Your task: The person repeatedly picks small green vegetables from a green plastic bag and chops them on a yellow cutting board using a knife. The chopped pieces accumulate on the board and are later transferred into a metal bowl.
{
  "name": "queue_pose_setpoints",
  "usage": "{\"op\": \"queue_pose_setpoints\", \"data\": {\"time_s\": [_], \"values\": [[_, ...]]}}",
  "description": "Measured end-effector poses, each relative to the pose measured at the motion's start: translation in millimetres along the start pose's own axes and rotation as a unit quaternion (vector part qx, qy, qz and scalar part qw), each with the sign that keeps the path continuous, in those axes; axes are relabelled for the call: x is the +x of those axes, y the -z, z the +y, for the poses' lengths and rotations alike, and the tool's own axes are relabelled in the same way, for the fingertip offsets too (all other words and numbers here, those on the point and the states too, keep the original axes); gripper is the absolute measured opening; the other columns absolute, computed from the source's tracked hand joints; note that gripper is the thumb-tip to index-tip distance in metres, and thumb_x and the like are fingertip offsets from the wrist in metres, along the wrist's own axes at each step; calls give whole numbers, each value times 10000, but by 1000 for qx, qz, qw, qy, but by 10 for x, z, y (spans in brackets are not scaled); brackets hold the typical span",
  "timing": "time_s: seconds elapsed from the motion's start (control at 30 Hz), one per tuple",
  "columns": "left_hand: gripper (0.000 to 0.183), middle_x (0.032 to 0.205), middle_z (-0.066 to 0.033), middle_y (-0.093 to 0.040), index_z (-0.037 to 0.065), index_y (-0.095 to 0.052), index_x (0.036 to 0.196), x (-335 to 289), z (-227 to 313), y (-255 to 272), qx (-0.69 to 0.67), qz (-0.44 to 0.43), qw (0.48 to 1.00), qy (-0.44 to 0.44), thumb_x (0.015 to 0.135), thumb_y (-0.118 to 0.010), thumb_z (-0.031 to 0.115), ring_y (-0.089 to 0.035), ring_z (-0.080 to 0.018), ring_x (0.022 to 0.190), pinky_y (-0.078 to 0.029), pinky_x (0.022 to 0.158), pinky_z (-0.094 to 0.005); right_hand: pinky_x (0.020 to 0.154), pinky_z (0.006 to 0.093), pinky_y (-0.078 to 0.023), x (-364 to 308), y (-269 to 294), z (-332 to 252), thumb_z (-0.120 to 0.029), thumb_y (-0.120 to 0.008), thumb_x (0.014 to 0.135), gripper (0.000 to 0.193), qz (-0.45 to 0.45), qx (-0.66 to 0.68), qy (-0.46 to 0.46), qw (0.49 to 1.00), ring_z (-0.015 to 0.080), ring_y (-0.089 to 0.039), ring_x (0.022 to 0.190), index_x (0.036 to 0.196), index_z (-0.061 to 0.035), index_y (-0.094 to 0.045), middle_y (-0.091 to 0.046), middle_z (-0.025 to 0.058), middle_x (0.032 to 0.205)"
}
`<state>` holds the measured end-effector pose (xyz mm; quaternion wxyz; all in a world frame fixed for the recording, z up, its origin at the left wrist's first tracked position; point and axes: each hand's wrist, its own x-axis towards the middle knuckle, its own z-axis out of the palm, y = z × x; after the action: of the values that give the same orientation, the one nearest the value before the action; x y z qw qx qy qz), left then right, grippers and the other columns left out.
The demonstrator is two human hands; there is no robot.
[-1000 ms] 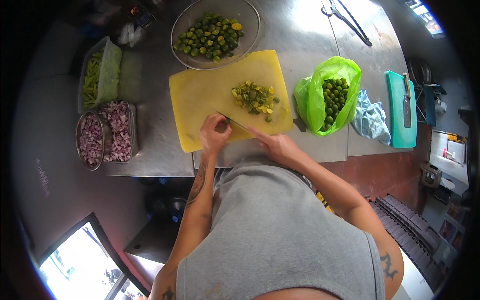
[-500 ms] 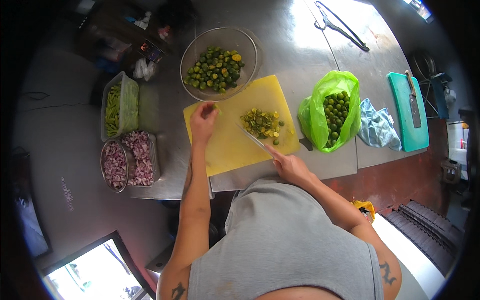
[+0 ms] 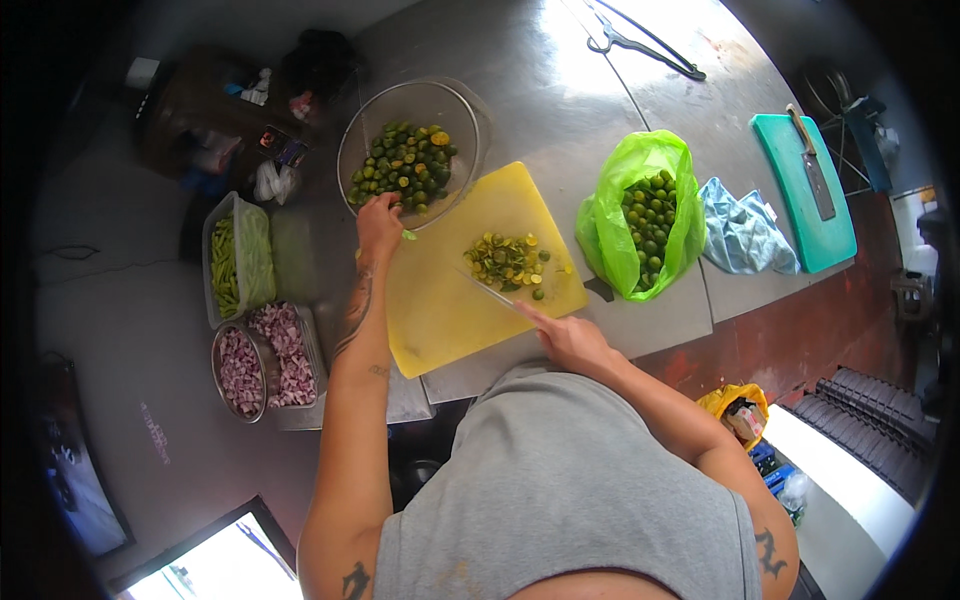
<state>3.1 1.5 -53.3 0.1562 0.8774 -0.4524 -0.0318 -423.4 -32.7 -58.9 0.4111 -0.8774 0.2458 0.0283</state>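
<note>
My left hand (image 3: 379, 222) reaches to the near rim of a round strainer bowl (image 3: 478, 130), its fingers bent together over the edge. A small light-green bit (image 3: 408, 235) shows by the thumb; whatever the fingers hold is hidden. In the bowl lie many small green citrus fruits (image 3: 402, 165), some yellowish. My right hand (image 3: 575, 343) grips a knife (image 3: 487, 289), index finger stretched along it. Its blade lies low over a yellow cutting board (image 3: 440, 320), pointing up and left. Beside the blade is a pile of small cut citrus pieces (image 3: 503, 260), with a few loose green ones.
Right of the board stands a lime-green plastic bag (image 3: 600, 220) of whole green citrus, then a blue cloth (image 3: 745, 235) and a teal board (image 3: 775, 150) bearing another knife (image 3: 818, 180). At left are green chilies (image 3: 225, 265) in a tub and chopped onions (image 3: 240, 370).
My left hand has moved away from above the yellow board to the bowl's near rim. The right hand still holds the knife by the cut pile. The whole view has shifted and turned slightly.
</note>
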Motion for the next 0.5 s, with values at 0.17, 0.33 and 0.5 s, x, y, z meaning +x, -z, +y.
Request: {"op": "queue_pose_setpoints", "data": {"time_s": [0.17, 0.33, 0.5], "values": [[212, 1120, -178, -743, 53, -762, 1207, 10, -39, -106, 51, 16, 999, -11, 1011, -693, 94, -712, -391, 1039, -567, 886, -520, 690, 575, -568, 8, -16, -3, -159, -614, 1006, 716, 40, 7, 28, 999, 461, -709, 711, 1663, -323, -381, -694, 240, 754], [242, 1117, -156, -755, 99, -778, 1232, 14, -99, -160, 38, 53, 998, -23, 1024, -678, 171, -700, -388, 1101, -559, 929, -508, 642, 567, -573, 26, -70, 38, -170, -610, 1013, 708, 13, -18, 21, 1000, 439, -707, 676, 1663, -329, -381, -691, 230, 739], [305, 1198, -156, -733, 65, -772, 1261, -142, 385, 24, -6, 157, 986, -50, 1026, -694, 244, -708, -367, 1107, -570, 942, -466, 616, 558, -580, 53, -103, 84, -199, -572, 1024, 688, 9, -9, 19, 1000, 428, -704, 651, 1664, -361, -378, -694, 226, 739]]}}
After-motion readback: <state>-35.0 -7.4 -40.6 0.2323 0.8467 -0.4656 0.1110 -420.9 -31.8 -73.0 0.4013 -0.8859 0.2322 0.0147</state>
